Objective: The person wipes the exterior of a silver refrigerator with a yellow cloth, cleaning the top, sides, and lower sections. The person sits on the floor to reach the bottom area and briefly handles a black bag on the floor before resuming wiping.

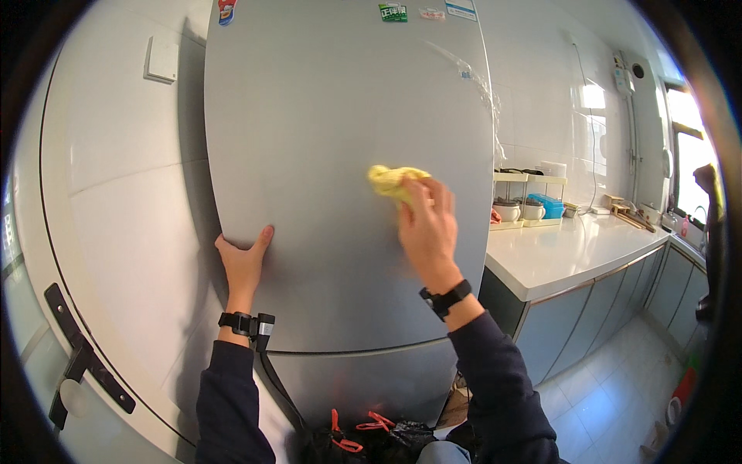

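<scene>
A tall silver-grey refrigerator door point(324, 127) fills the middle of the view, with stickers near its top. My right hand point(429, 223) grips a bunched yellow cloth point(397, 180) and holds it against the door, right of centre. My left hand point(243, 258) is spread at the door's left edge, its thumb on the front and its other fingers around the side, partly hidden. Both wrists bear black straps. Clear plastic film point(484, 87) clings along the door's upper right edge.
Black plastic bags point(411, 434) with red ties lie at the refrigerator's foot. On the right, a white countertop point(568, 255) carries a small rack point(548, 180) with white jars and a blue box. A door with a black handle point(87, 354) stands at the left.
</scene>
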{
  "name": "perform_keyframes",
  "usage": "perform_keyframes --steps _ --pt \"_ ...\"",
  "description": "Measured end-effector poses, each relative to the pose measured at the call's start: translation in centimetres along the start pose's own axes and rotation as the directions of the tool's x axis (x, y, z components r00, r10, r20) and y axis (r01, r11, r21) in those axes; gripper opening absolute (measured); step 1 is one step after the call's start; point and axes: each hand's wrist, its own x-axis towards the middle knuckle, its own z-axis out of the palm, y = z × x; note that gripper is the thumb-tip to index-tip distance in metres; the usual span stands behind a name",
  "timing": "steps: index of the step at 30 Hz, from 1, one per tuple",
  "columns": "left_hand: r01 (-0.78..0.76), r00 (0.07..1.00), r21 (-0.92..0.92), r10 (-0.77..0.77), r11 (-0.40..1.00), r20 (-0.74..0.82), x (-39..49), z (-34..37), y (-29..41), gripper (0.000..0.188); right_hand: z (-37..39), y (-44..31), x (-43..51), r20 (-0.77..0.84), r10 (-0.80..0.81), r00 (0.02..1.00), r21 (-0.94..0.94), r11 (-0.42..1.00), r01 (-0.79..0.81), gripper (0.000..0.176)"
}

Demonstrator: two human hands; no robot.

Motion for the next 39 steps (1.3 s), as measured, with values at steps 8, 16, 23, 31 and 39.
perform_keyframes --steps 8,16,23,31,39 --pt "0.002 1.0 -0.026 -0.002 1.0 0.015 -0.6 0.1 1.0 0.11 -3.8 7.2 -0.6 -0.114 0.344 0.932 -0.032 0.936 -0.35 0.04" --pt "-0.042 0.999 -0.062 0.042 0.997 0.008 -0.3 0.2 0.8 0.109 0.0 -1.7 -1.8 -0.011 0.189 0.982 0.027 0.982 -0.189 0.038" --pt "-0.039 0.999 -0.07 0.04 0.997 0.018 -0.1 0.4 0.2 0.112 2.3 -6.8 -3.6 0.143 -0.01 0.99 0.144 0.989 -0.01 0.04" --pt "0.002 1.0 -0.025 -0.001 1.0 0.017 -0.3 0.6 0.6 0.111 -1.2 2.0 -2.6 0.01 0.06 0.998 -0.077 0.995 -0.059 0.039" --pt "-0.015 1.0 -0.021 0.016 1.0 0.026 0.0 0.3 0.3 0.111 -4.8 9.7 -2.7 -0.085 0.316 0.945 -0.12 0.938 -0.324 0.035"
